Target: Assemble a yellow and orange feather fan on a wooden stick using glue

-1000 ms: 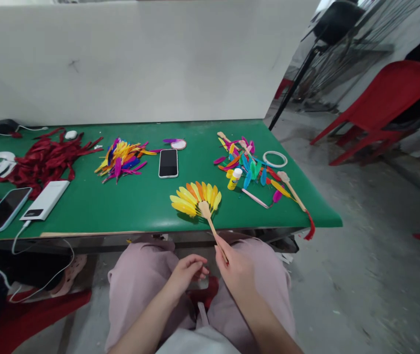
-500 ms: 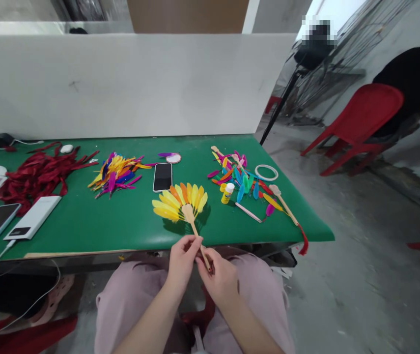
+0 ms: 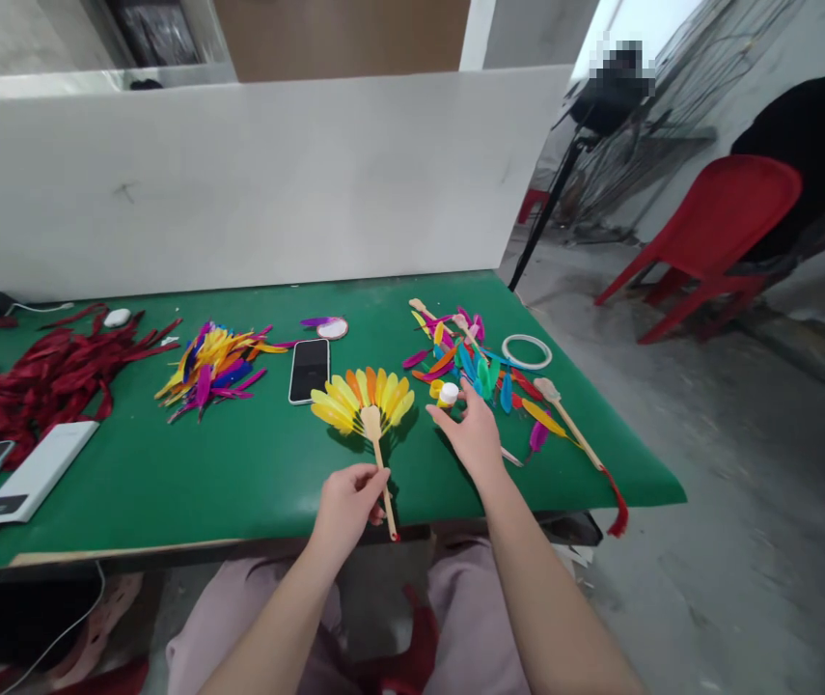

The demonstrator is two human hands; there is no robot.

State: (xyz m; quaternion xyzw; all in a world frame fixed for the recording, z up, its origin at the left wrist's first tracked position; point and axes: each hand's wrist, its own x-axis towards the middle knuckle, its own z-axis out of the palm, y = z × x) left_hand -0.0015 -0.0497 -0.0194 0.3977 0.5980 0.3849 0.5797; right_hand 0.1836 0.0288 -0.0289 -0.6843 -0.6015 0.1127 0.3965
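Between the thumb and fingers of my left hand [image 3: 351,502] is the wooden handle of a feather fan [image 3: 366,396], with yellow and orange feathers spread at its top. A bit of red shows at the handle's lower end. My right hand [image 3: 471,425] reaches over the table, thumb and fingers apart around a small yellow glue bottle [image 3: 447,395] with a white cap; I cannot tell whether they touch it. Beside that hand lies a thin pale stick [image 3: 511,457], partly hidden. Loose coloured feathers [image 3: 481,367] lie just beyond.
On the green table [image 3: 238,473] are a feather pile [image 3: 213,367], red ribbons [image 3: 57,376], a phone [image 3: 309,371], a white power bank [image 3: 40,473] and a white ring [image 3: 526,351]. A wooden handle with red tassel [image 3: 571,425] lies right. A white panel [image 3: 253,183] stands behind.
My right hand has let go of the fan's handle and moved forward and right to the glue bottle. My left hand still holds the fan, now a little more upright.
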